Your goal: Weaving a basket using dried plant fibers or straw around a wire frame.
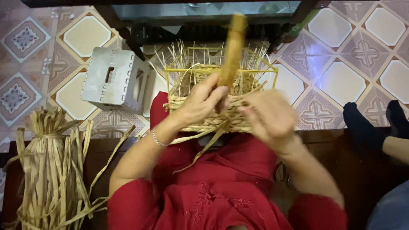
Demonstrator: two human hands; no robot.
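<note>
1. Head view: your left hand (204, 102) is clamped on a wooden stick (231, 51) over the half-woven basket (213, 106) on your lap.
2. Your right hand (270, 117) is blurred; its grip can't be told.
3. Weaving looks underway; next, tamp the strands squarely.

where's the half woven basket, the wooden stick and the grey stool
half woven basket (200, 79): head view, on the woven inside wall behind the yellow wire frame.
wooden stick (233, 47): head view, on the blurred upper shaft above the left hand (204, 102).
grey stool (102, 81): head view, on its flat top panel.
</note>
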